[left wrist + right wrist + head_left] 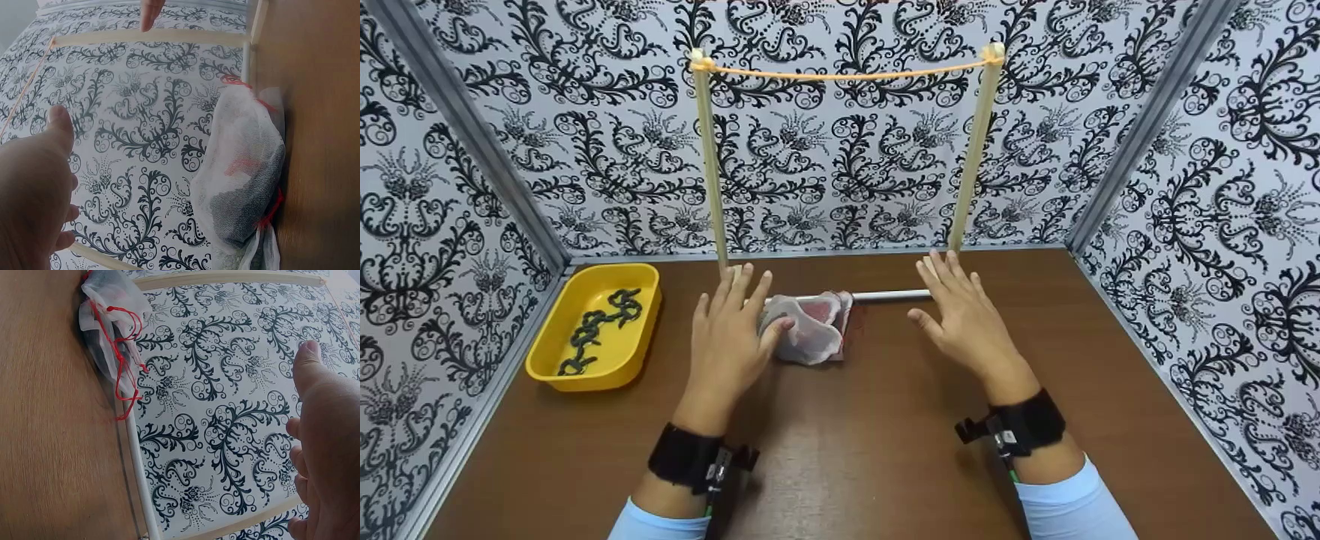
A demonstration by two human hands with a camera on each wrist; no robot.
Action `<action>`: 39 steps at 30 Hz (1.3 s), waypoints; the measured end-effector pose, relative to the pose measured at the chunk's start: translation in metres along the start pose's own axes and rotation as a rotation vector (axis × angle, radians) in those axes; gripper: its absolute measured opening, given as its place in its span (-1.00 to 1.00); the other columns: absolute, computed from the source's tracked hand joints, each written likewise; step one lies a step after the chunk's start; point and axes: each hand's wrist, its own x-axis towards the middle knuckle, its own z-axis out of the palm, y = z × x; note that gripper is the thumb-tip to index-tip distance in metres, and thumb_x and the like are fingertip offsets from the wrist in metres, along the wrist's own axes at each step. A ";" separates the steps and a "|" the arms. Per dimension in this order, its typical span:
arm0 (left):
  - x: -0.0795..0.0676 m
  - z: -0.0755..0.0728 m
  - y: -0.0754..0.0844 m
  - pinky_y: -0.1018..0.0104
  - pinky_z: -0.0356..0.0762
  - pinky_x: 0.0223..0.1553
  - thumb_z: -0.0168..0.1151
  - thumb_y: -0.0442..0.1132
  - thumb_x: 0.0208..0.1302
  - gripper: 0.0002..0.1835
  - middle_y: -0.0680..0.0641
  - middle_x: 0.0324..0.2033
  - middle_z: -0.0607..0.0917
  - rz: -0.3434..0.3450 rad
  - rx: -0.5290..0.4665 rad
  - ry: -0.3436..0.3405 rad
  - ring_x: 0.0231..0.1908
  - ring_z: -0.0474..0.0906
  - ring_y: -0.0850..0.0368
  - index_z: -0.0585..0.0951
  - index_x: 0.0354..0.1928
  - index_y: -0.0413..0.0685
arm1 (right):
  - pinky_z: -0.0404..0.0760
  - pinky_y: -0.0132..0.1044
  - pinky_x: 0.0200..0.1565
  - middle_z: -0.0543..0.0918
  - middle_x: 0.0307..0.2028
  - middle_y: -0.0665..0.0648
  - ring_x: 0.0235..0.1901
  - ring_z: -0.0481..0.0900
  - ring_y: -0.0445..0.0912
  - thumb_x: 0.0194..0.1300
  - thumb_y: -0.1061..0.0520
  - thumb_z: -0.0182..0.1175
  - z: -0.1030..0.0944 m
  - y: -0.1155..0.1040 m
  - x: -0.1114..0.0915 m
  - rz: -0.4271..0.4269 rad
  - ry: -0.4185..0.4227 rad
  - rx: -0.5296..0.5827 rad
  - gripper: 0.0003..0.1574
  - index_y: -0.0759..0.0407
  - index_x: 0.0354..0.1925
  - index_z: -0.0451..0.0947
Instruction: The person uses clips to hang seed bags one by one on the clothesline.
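My left hand (pixel 729 330) is held out with straight, spread fingers and nothing in its grasp. In the head view its thumb overlaps a white mesh drawstring bag (pixel 808 341), which lies on the brown table. Through the sheer mesh of the bag (pixel 236 174) some dark and reddish contents show in the left wrist view. Red drawstrings (pixel 120 354) trail from it in the right wrist view. Across from it, my right hand (pixel 964 322) is likewise flat and spread, holding nothing, in front of the right post of a wooden frame.
The frame's wooden posts (pixel 976 142) rise at the back, with an orange string (pixel 847 76) tied between their tops and a white rod (pixel 889 295) low between them. At left stands a yellow tray (pixel 641 352) holding dark chain-like pieces (pixel 585 334). Patterned walls (pixel 840 165) enclose the table (pixel 870 450).
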 end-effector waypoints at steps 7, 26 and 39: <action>0.002 -0.001 -0.003 -0.52 0.06 0.76 0.07 0.42 0.65 -0.14 -0.12 0.81 0.23 -0.012 0.008 0.004 0.82 0.09 -0.23 0.34 0.78 0.15 | -0.13 0.36 0.82 -0.06 0.86 0.15 0.87 -0.18 0.21 0.71 -0.50 0.01 0.000 0.000 0.002 -0.020 0.022 0.013 0.10 0.05 0.84 0.05; 0.018 -0.088 -0.201 0.05 0.70 -0.38 0.23 -0.47 0.11 -0.89 -0.38 -0.26 0.72 -0.351 0.047 -0.495 -0.36 0.62 -0.19 0.66 -0.31 -0.36 | 0.01 0.30 0.82 0.16 0.81 0.05 0.84 0.05 0.16 0.64 -0.37 0.23 0.005 -0.044 0.023 -0.214 0.064 0.088 -0.02 0.00 0.77 0.29; 0.007 -0.092 -0.215 -0.09 0.75 -0.16 0.39 -0.37 0.03 -0.78 -0.30 -0.35 0.67 -0.298 0.204 -0.612 -0.31 0.61 -0.20 0.61 -0.29 -0.35 | 0.12 0.31 0.78 0.15 0.82 0.07 0.83 0.07 0.17 0.65 -0.55 0.05 0.033 -0.077 0.031 -0.362 -0.053 0.044 0.04 -0.11 0.80 0.23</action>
